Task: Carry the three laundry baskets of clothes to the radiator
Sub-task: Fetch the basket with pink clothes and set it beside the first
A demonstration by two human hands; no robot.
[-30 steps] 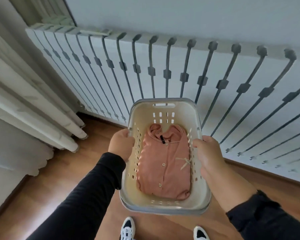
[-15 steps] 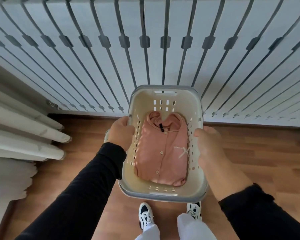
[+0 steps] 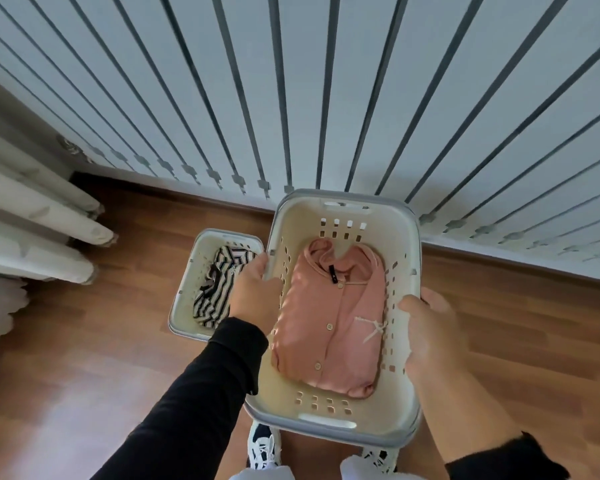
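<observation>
Lowering the cream perforated plastic basket holding a folded pink cardigan, your left hand and right hand still clamped on its sides, you've revealed a striped-laundry basket already parked beside the white slatted radiator.

Cream basket with pink top beside striped-clothes basket.

No readable text anywhere; the pink garment's black neck label is illegible.

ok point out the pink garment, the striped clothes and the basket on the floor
pink garment (image 3: 329,327): head view, on its buttoned front
striped clothes (image 3: 212,295): head view, on the striped fabric
basket on the floor (image 3: 178,322): head view, on its grey left rim
</observation>
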